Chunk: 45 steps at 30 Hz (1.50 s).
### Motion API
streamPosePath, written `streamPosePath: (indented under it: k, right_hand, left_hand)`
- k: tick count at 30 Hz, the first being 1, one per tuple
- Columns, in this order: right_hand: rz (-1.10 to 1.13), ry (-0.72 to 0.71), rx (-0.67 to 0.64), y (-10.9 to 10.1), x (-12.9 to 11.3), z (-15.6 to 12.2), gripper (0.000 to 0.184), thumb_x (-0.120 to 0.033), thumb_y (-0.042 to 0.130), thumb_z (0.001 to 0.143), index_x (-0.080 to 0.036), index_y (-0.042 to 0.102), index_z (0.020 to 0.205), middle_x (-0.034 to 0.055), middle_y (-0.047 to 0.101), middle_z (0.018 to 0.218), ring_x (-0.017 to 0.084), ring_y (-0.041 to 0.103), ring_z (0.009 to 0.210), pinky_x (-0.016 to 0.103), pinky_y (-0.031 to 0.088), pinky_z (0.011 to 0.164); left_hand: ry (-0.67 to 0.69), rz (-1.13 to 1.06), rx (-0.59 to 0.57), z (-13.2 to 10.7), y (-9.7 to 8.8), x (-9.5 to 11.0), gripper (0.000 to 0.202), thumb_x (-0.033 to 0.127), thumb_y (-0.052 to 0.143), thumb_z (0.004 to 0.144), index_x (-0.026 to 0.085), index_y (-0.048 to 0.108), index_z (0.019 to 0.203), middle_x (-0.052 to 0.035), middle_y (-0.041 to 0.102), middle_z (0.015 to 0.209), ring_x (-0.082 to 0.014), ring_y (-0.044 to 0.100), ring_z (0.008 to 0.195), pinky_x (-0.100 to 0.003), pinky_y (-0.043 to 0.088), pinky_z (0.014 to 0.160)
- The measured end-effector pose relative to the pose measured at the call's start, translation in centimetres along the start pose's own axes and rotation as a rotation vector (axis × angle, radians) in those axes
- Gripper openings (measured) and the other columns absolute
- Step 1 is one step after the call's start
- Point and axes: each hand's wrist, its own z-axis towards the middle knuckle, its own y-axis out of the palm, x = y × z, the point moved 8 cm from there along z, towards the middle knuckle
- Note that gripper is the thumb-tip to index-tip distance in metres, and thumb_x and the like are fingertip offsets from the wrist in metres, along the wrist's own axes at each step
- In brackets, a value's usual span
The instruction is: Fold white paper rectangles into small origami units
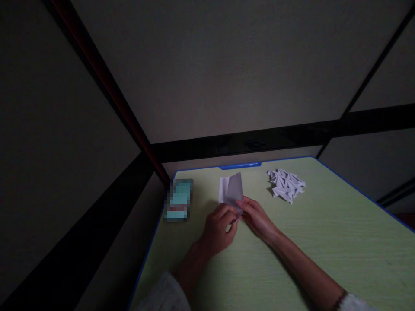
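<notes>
A small white sheet of paper (234, 188), partly folded, is held between my two hands over the table. My left hand (220, 226) pinches its lower edge, with fingers bent over the paper. From the right, my right hand (257, 218) grips the lower right corner, the thumb lying on the paper's face. One flap stands up at an angle, and a paler part of the sheet shows behind it on the left. My fingers cover the bottom of the paper.
A pile of folded white paper pieces (286, 185) lies on the right of the pale green table (324, 246). At the left edge rests a phone (179, 201) with a blurred, lit screen. A blue tray strip (241, 165) lines the back edge, close to a wall panel (240, 73).
</notes>
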Motion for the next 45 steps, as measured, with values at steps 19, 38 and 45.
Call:
streamPosePath:
  k: [19,38,45]
  right_hand:
    - [-0.287,-0.033,-0.062,0.0,-1.4,-0.8,0.028,-0.041,0.060,0.064,-0.017,0.046,0.060,-0.0086,0.036,0.043,0.005,0.031,0.037,0.016,0.021,0.035]
    - [-0.151,-0.030,0.007,0.1,-0.5,-1.2,0.025,-0.039,0.062,0.060,-0.017,0.049,0.064,-0.0078,0.043,0.041,0.005,0.031,0.031,0.017,0.021,0.031]
    - [-0.120,-0.041,0.010,0.2,-0.4,-1.3,0.025,-0.038,0.063,0.059,-0.017,0.051,0.065,-0.0073,0.043,0.042,0.005,0.034,0.033,0.017,0.023,0.033]
  left_hand:
    - [-0.725,-0.797,0.231,-1.4,0.1,-6.0,0.028,0.032,0.060,0.062,0.011,0.055,0.080,-0.0017,0.060,0.066,-0.0112,0.052,0.054,-0.020,0.039,0.047]
    - [-0.196,-0.294,-0.037,-0.7,0.0,-0.7,0.043,0.009,0.028,0.080,0.022,0.044,0.118,-0.0057,0.051,0.099,-0.0151,0.049,0.092,-0.025,0.039,0.082]
    - [-0.198,-0.313,-0.076,-0.8,0.3,-0.6,0.040,0.011,0.028,0.081,0.022,0.047,0.115,-0.0056,0.051,0.099,-0.0143,0.050,0.091,-0.024,0.039,0.080]
